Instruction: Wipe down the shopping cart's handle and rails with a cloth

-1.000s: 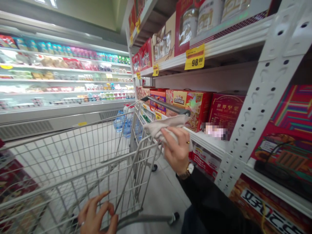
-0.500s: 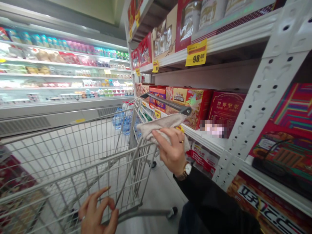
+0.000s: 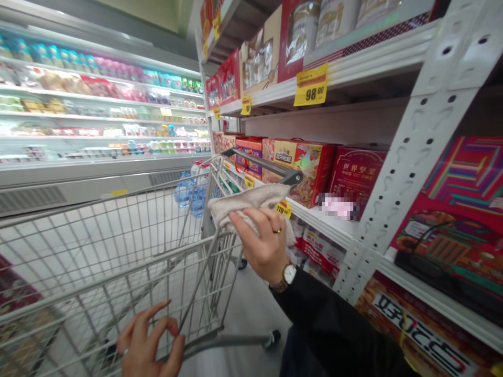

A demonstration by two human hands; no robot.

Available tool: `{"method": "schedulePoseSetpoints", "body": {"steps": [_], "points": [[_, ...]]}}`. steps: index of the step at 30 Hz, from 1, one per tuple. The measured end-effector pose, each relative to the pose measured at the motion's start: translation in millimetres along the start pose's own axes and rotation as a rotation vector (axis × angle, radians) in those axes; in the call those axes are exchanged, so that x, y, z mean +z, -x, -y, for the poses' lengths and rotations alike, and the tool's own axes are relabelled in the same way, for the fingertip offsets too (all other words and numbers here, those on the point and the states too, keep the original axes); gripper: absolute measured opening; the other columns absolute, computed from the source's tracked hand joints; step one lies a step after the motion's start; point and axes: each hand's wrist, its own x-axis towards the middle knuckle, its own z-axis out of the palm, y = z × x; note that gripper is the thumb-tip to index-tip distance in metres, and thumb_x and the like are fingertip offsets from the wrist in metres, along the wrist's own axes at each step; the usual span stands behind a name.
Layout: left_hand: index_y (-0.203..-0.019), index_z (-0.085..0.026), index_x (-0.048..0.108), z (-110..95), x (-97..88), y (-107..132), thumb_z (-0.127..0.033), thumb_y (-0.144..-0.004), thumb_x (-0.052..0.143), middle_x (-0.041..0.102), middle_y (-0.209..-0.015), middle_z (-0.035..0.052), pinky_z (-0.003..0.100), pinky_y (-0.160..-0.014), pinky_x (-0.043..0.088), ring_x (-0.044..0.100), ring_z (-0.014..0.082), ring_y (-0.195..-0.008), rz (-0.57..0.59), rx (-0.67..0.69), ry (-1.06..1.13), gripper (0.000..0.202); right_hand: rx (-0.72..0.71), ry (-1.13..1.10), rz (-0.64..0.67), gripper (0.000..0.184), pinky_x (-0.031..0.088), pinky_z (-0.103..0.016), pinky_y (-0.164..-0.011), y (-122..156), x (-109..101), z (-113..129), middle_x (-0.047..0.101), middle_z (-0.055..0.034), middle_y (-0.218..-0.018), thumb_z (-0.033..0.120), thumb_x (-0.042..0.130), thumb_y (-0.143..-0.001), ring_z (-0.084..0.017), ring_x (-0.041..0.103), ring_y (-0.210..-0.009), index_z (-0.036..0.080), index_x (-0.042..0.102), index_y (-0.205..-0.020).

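Right hand [image 3: 259,238] bunches a pale cloth [image 3: 247,204] under curled fingers at the handle end of a shopping cart [image 3: 184,250] in a supermarket aisle, the folded fabric spread over the upper frame just below the handle [image 3: 267,166]. Closer in, the left hand [image 3: 151,337] is loosely curled beside the wire side, nothing visible in it; whether thumb or finger grips a wire cannot be told. Trouble, if it comes, would likely start with the cart: it stands on casters [image 3: 272,339], and a firm push on the frame could set it rolling, the more so if the left hand is not steadying it. A cart nudged sideways might knock the boxes [image 3: 298,165] on the shelf [image 3: 326,225] alongside. Loose folds of cloth could snag on the handle's end or a wire joint, because only part of the fabric is gathered in the fingers, and a sharp tug might pull it free. Close quarters pose another hazard: the knuckles appear near a yellow price tag [image 3: 283,208] reading 119, so a wide sweep could dislodge it or scrape the wristwatch [image 3: 288,274]. Left-hand fingers, so near the grid, could be pinched should the cart shift.
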Motion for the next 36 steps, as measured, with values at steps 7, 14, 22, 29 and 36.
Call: {"method": "schedulePoseSetpoints", "body": {"steps": [7,14,22,29,36], "points": [[-0.083,-0.025,0.058,-0.6,-1.9,-0.2,-0.031,-0.088,0.059,0.063,-0.128,0.0132,0.061,-0.113,0.034,0.054,0.0367,-0.124,0.026,0.003,-0.011,0.009,0.202,0.031,-0.222,0.048,0.053,-0.047,-0.102,-25.8,-6.6,-44.2,0.066,-0.0082,-0.125,0.014,0.06,-0.1,-0.025,0.059,-0.116,0.033,0.065,-0.143],[-0.083,-0.025,0.058,-5.5,0.1,-1.9,-0.032,-0.09,0.058,0.062,-0.128,0.0138,0.062,-0.115,0.033,0.054,0.0362,-0.124,0.01,-0.017,0.006,0.01,0.134,-0.041,-0.084,0.048,0.05,-0.046,-0.104,-10.3,-1.6,-17.9,0.066,-0.0083,-0.128,0.009,0.058,-0.097,-0.025,0.058,-0.119,0.029,0.067,-0.141],[-0.082,-0.025,0.058,-8.7,-1.4,-2.6,-0.034,-0.089,0.058,0.063,-0.127,0.0131,0.063,-0.119,0.031,0.055,0.036,-0.125,0.018,-0.035,0.023,0.011,-0.014,-0.017,0.03,0.043,0.047,-0.038,-0.1,20.8,5.0,6.0,0.07,-0.0056,-0.124,0.007,0.065,-0.095,-0.021,0.058,-0.117,0.03,0.073,-0.13],[-0.081,-0.025,0.057,-11.6,0.1,-4.0,-0.034,-0.089,0.058,0.063,-0.126,0.0139,0.064,-0.117,0.031,0.055,0.037,-0.124,-0.001,-0.025,0.03,0.011,0.147,-0.059,-0.107,0.047,0.048,-0.044,-0.106,-6.8,-4.5,-17.3,0.066,-0.0092,-0.127,0.009,0.059,-0.097,-0.024,0.057,-0.119,0.028,0.068,-0.139],[-0.08,-0.025,0.059,-11.6,-2.5,-4.4,-0.034,-0.089,0.057,0.064,-0.126,0.0138,0.062,-0.115,0.033,0.054,0.0372,-0.124,0.026,-0.047,0.02,0.013,-0.077,0.004,0.063,0.033,0.042,-0.039,-0.097,55.3,24.0,33.6,0.071,-0.0042,-0.122,0.02,0.073,-0.096,-0.02,0.056,-0.114,0.032,0.074,-0.127]]}}
